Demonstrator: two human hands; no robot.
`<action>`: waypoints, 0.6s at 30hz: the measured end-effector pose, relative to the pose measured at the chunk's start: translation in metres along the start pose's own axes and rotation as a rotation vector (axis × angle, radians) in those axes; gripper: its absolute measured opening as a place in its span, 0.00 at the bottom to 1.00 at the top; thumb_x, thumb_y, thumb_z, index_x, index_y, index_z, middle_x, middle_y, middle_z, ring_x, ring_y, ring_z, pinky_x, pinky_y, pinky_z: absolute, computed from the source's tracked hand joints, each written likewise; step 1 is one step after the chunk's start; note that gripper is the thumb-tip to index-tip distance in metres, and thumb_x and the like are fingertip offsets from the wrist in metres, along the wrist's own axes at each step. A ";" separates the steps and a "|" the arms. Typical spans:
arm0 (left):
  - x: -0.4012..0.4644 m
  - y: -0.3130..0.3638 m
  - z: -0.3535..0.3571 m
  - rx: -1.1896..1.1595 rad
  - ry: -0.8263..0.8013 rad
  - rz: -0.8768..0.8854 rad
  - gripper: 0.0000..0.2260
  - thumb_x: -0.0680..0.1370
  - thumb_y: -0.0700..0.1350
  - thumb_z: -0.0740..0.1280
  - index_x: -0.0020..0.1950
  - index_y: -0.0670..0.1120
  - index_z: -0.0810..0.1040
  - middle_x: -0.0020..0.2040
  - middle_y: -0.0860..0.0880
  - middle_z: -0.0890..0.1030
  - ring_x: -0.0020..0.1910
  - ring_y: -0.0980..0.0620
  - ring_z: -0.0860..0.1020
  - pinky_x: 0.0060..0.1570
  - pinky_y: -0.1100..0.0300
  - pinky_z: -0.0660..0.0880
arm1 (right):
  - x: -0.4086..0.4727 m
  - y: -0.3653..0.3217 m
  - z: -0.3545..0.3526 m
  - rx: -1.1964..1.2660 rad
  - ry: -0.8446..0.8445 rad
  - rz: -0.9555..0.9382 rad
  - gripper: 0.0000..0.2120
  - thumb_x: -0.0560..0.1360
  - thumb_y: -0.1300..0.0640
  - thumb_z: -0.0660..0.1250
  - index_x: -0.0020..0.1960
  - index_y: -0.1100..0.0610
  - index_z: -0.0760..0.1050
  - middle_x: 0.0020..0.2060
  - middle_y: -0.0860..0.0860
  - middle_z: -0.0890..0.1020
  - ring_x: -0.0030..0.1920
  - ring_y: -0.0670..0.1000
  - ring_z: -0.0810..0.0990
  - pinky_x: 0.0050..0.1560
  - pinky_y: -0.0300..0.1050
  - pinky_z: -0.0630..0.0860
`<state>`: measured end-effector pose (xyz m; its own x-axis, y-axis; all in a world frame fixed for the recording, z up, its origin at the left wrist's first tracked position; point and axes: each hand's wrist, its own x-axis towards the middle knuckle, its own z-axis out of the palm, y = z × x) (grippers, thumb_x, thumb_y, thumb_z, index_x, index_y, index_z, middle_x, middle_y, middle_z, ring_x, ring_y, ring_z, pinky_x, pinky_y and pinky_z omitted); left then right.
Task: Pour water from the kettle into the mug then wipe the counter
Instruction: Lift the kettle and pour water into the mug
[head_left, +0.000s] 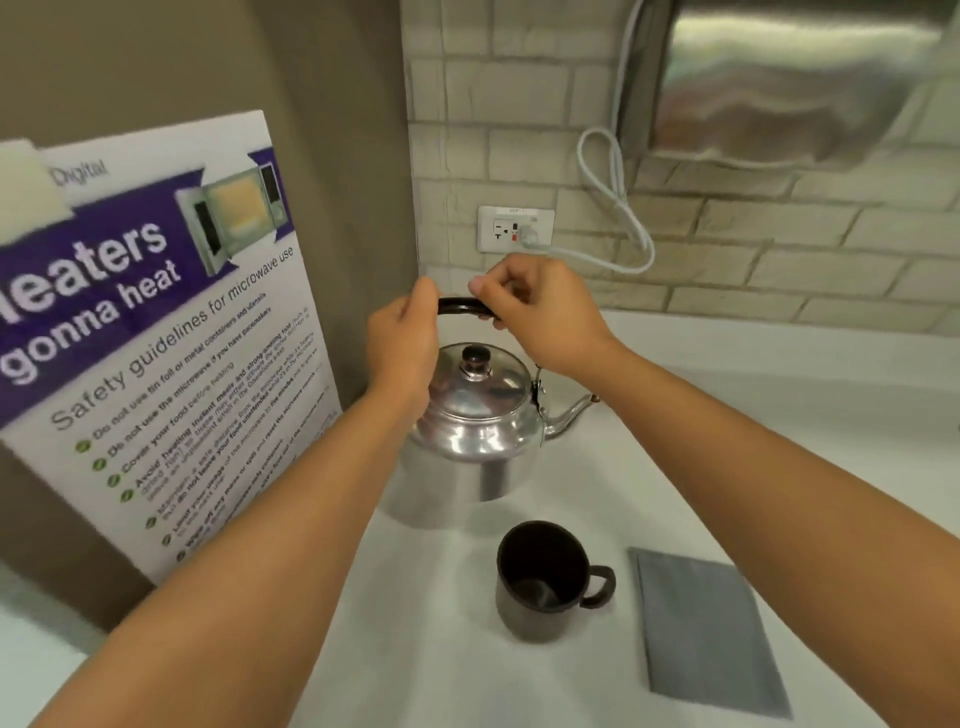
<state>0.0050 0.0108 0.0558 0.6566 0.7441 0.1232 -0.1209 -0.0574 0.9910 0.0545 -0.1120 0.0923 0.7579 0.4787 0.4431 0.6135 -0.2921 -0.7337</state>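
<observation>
A shiny metal kettle (470, 426) with a black lid knob stands on the white counter (675, 457), its spout pointing right. Its black handle arches upright over the lid. My left hand (402, 345) grips the handle's left end and my right hand (540, 312) is closed around its right end. In front of the kettle stands a black mug (543, 582), upright, with its handle to the right; I cannot tell if anything is in it. A folded grey cloth (709, 631) lies flat on the counter to the right of the mug.
A microwave safety poster (156, 332) leans against the brown wall on the left, close to the kettle. On the brick back wall are a socket (515, 229) with a white cable plugged in and a steel dispenser (800, 78) above it.
</observation>
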 end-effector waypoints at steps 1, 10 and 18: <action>-0.005 0.004 -0.005 -0.008 0.008 0.002 0.15 0.70 0.52 0.62 0.27 0.51 0.62 0.23 0.55 0.61 0.25 0.55 0.60 0.29 0.57 0.59 | -0.011 -0.004 -0.006 0.011 0.026 -0.012 0.08 0.75 0.50 0.66 0.43 0.54 0.78 0.35 0.45 0.82 0.34 0.41 0.78 0.40 0.38 0.75; -0.042 0.026 -0.044 -0.033 -0.012 0.059 0.17 0.71 0.51 0.63 0.27 0.52 0.58 0.22 0.56 0.59 0.23 0.56 0.58 0.24 0.62 0.56 | -0.177 0.066 -0.011 0.137 0.446 0.434 0.14 0.77 0.51 0.59 0.41 0.59 0.75 0.36 0.49 0.80 0.39 0.49 0.76 0.37 0.32 0.70; -0.071 0.035 -0.064 0.014 -0.011 0.044 0.17 0.70 0.51 0.63 0.27 0.51 0.58 0.22 0.55 0.57 0.22 0.57 0.55 0.19 0.63 0.53 | -0.236 0.089 0.039 0.162 0.234 0.643 0.17 0.78 0.52 0.56 0.33 0.56 0.67 0.30 0.51 0.73 0.33 0.48 0.71 0.38 0.44 0.69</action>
<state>-0.0939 -0.0013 0.0789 0.6591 0.7332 0.1672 -0.1393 -0.0994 0.9852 -0.0781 -0.2191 -0.0979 0.9982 0.0563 -0.0190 0.0001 -0.3215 -0.9469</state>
